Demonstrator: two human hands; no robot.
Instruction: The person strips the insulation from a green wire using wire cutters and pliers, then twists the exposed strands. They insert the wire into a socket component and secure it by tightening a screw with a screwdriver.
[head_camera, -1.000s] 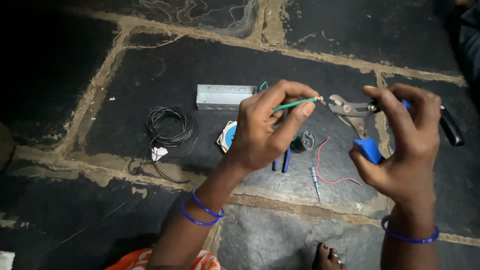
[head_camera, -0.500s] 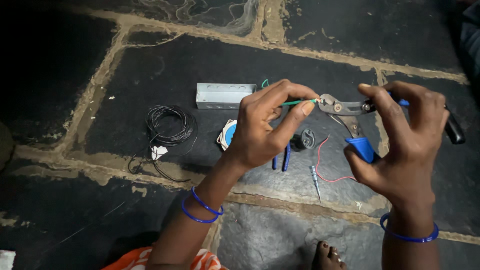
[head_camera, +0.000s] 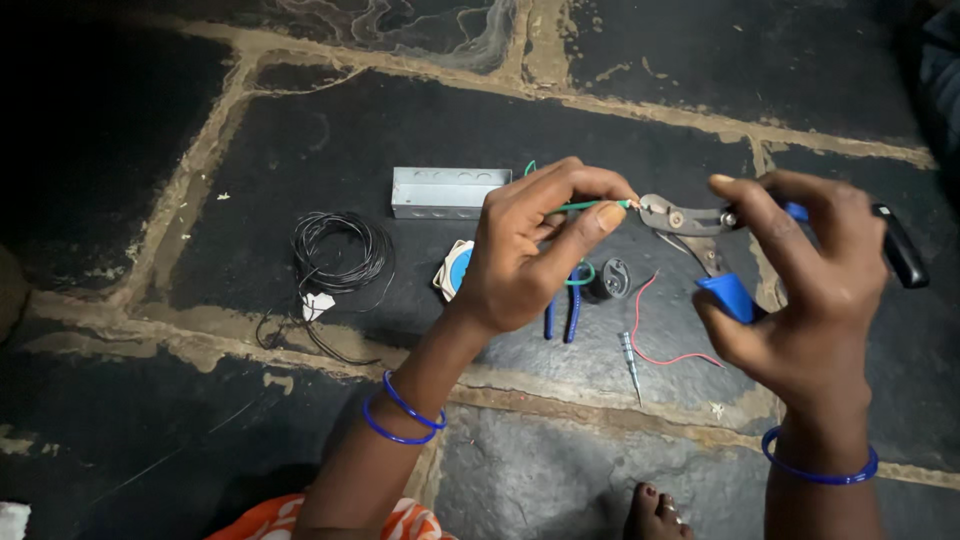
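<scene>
Dark stone slabs with sandy joints (head_camera: 230, 110) lie under my work. My left hand (head_camera: 525, 255) pinches a thin green insulated wire (head_camera: 585, 207) between thumb and forefinger, fingers narrow and closed on it, its bare tip held up to the steel nose of the blue-handled wire-cutting pliers (head_camera: 690, 218). My right hand (head_camera: 800, 290) wraps those pliers, fingers curled round the handles, one blue grip showing below my palm; the nose looks nearly shut just at the wire's end. I judge this to be the stripping or trimming of the wire tip, and the next move calls for a steady squeeze and a straight pull, without nicking the strands.

Below my hands lie a second pair of small blue-handled pliers (head_camera: 562, 312), a round black fitting (head_camera: 608, 280), a loose red wire (head_camera: 655, 335) and a slim metal screwdriver (head_camera: 630, 362). Farther left sit a grey metal box (head_camera: 445, 192), a white-and-blue round part (head_camera: 455, 270) and a coil of black cable (head_camera: 338, 250).
</scene>
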